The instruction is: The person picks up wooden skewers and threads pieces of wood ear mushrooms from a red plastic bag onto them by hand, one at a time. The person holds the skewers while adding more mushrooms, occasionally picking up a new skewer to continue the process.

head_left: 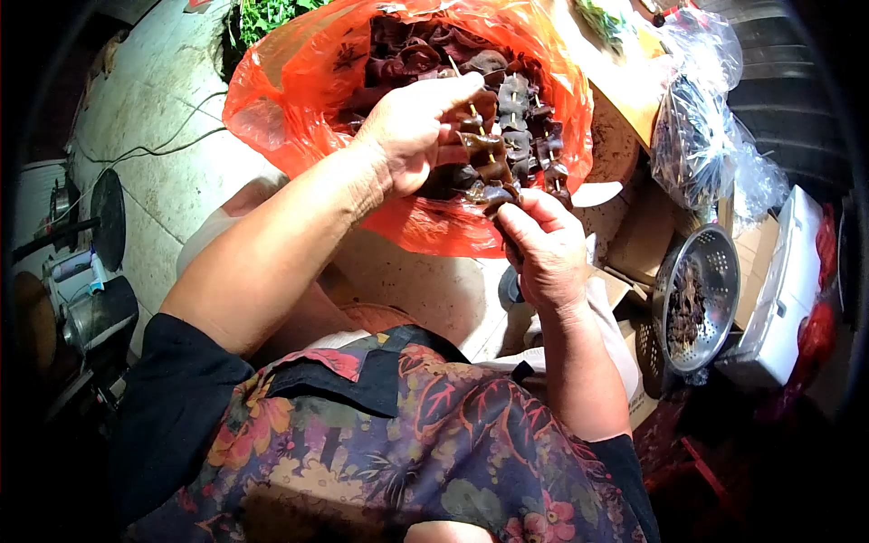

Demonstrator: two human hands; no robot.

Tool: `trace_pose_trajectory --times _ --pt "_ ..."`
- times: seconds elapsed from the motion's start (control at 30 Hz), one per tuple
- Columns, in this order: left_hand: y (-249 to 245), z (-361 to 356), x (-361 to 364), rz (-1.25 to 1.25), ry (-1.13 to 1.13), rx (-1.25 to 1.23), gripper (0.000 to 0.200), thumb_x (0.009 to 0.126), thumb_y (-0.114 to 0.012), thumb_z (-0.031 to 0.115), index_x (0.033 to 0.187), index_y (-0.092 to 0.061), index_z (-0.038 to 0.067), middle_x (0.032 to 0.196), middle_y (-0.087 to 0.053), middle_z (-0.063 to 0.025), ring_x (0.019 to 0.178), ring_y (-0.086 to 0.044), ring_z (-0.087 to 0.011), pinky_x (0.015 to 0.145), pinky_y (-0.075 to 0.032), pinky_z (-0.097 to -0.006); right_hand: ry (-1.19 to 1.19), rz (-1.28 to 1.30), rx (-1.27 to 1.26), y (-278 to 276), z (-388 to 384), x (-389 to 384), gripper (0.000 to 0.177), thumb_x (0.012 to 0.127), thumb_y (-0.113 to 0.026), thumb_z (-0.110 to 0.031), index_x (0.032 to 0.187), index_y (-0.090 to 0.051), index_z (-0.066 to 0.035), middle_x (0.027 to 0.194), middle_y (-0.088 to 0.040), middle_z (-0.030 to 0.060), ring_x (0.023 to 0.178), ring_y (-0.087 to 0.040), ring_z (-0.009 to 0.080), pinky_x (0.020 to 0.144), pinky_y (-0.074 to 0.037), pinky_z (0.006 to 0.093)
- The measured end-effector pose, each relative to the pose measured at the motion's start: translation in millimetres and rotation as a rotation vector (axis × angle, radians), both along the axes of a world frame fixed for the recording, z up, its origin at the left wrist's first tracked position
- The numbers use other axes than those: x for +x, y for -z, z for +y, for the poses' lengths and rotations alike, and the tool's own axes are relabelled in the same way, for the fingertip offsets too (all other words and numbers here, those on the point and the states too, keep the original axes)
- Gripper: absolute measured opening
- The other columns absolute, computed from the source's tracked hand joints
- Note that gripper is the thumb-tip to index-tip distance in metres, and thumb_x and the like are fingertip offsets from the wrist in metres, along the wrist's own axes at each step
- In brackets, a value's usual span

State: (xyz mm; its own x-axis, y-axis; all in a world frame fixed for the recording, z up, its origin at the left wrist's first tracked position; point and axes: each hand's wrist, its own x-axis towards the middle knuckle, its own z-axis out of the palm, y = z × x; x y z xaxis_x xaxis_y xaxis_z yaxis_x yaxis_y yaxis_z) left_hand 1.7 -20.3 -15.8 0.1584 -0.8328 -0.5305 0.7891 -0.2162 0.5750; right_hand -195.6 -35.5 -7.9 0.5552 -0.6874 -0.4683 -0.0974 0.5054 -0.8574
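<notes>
Over an orange-red plastic bag (272,100), my left hand (412,131) is closed around a skewer (489,158) threaded with dark brown, glossy pieces that look like wood ear mushroom. The stick's pale tip pokes out above my thumb. At the skewer's lower end, my right hand (548,249) pinches a dark mushroom piece (498,195) between thumb and fingers. Just beyond lie more filled skewers (514,118), side by side on the bag's contents. Loose dark mushroom pieces (412,54) fill the bag; my left hand covers some of them.
Right of the bag are a clear plastic bag of thin sticks (692,127), a metal colander (724,262) with dark bits inside, and a white foam box (774,299). Green leaves (267,18) lie at the top left. A thin cable (172,145) crosses the tiled floor.
</notes>
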Motion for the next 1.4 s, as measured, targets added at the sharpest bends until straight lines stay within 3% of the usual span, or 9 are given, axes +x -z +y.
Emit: trace_pose_trajectory --times 0.07,0.17,0.57,0.67,0.9,1.0,1.23,1.3,1.4 --pt "-0.7 3.5 2.2 -0.118 0.232 0.023 0.022 0.087 -0.059 0.02 0.104 -0.056 0.007 0.091 -0.063 -0.0051 0.084 -0.063 -0.0169 0.073 -0.053 -0.0315 0.008 -0.008 0.007 -0.2 -0.7 -0.8 0.015 0.084 -0.064 -0.008 0.096 -0.063 0.001 0.083 -0.063 0.0002 0.07 -0.053 0.004 0.062 -0.043 0.0173" --pt "0.9 9.6 -3.9 -0.136 0.368 -0.017 0.025 0.083 -0.063 0.014 0.106 -0.057 0.007 0.095 -0.064 -0.0029 0.084 -0.062 -0.0156 0.072 -0.052 -0.0316 0.051 -0.02 0.015 -2.1 -0.3 1.1 0.015 0.084 -0.064 -0.008 0.096 -0.063 0.0 0.083 -0.063 0.0003 0.07 -0.053 0.004 0.062 -0.043 0.0173" --pt "0.9 13.0 -10.8 -0.115 0.328 -0.071 0.037 0.077 -0.064 -0.001 0.112 -0.052 0.001 0.098 -0.062 -0.0098 0.089 -0.062 -0.0205 0.078 -0.053 -0.0341 0.044 0.009 0.025 -4.3 -2.0 0.7 0.014 0.083 -0.064 -0.011 0.093 -0.063 -0.001 0.073 -0.059 -0.0025 0.056 -0.046 0.0011 0.049 -0.036 0.0155" --pt "1.5 14.4 -10.3 -0.112 0.335 -0.069 0.037 0.077 -0.064 -0.001 0.112 -0.052 0.001 0.098 -0.062 -0.0092 0.089 -0.062 -0.0198 0.079 -0.053 -0.034 0.055 -0.042 0.111 -2.3 -1.1 1.0 0.026 0.083 -0.063 -0.008 0.106 -0.057 0.0 0.066 -0.056 -0.0034 0.049 -0.042 0.0004 0.043 -0.031 0.0151" --pt "2.9 17.0 -8.2 -0.16 0.395 -0.018 0.035 0.077 -0.067 0.005 0.109 -0.054 0.004 0.095 -0.062 -0.0057 0.081 -0.063 -0.0146 0.07 -0.054 -0.0283 0.08 -0.115 0.081 -1.4 3.2 3.2 0.021 0.083 -0.062 -0.004 0.102 -0.057 0.0 0.073 -0.057 -0.0039 0.059 -0.047 0.0006 0.052 -0.036 0.0144" --pt "-1.2 8.4 5.1 -0.236 0.488 0.046 0.032 0.079 -0.067 0.01 0.107 -0.055 0.005 0.087 -0.063 -0.0035 0.066 -0.061 -0.0121 0.061 -0.053 -0.0241 0.084 -0.101 0.043 -4.1 0.7 0.0 0.017 0.083 -0.06 -0.003 0.1 -0.058 0.0 0.077 -0.058 -0.0025 0.061 -0.048 0.0006 0.053 -0.037 0.0145" --pt "0.2 -13.8 52.8 -0.708 -0.01 -0.034 0.022 0.083 -0.063 0.013 0.102 -0.058 0.003 0.081 -0.062 -0.0029 0.068 -0.061 -0.0104 0.058 -0.049 -0.022 0.182 -0.161 0.017 -9.4 -3.8 -5.1 0.023 0.084 -0.059 -0.001 0.106 -0.055 0.002 0.086 -0.062 0.0017 0.067 -0.054 0.0031 0.058 -0.043 0.0156" --pt "-0.6 -16.9 58.9 -0.779 -0.017 0.033 0.022 0.082 -0.063 0.013 0.102 -0.058 0.004 0.083 -0.062 -0.0019 0.069 -0.06 -0.009 0.059 -0.048 -0.0214 0.225 -0.184 0.031 -9.5 -6.5 -7.9 0.024 0.084 -0.059 -0.001 0.108 -0.054 0.002 0.087 -0.062 0.0034 0.068 -0.056 0.0042 0.058 -0.043 0.0158" --pt "1.1 -21.8 63.2 -1.254 0.346 0.122 0.03 0.075 -0.068 0.016 0.101 -0.061 0.003 0.089 -0.064 -0.0025 0.071 -0.058 -0.0082 0.064 -0.048 -0.0227 0.216 -0.205 0.048 -9.0 -10.0 -13.2 0.025 0.084 -0.059 -0.001 0.108 -0.054 0.002 0.086 -0.062 0.0037 0.065 -0.055 0.0043 0.056 -0.043 0.0155"
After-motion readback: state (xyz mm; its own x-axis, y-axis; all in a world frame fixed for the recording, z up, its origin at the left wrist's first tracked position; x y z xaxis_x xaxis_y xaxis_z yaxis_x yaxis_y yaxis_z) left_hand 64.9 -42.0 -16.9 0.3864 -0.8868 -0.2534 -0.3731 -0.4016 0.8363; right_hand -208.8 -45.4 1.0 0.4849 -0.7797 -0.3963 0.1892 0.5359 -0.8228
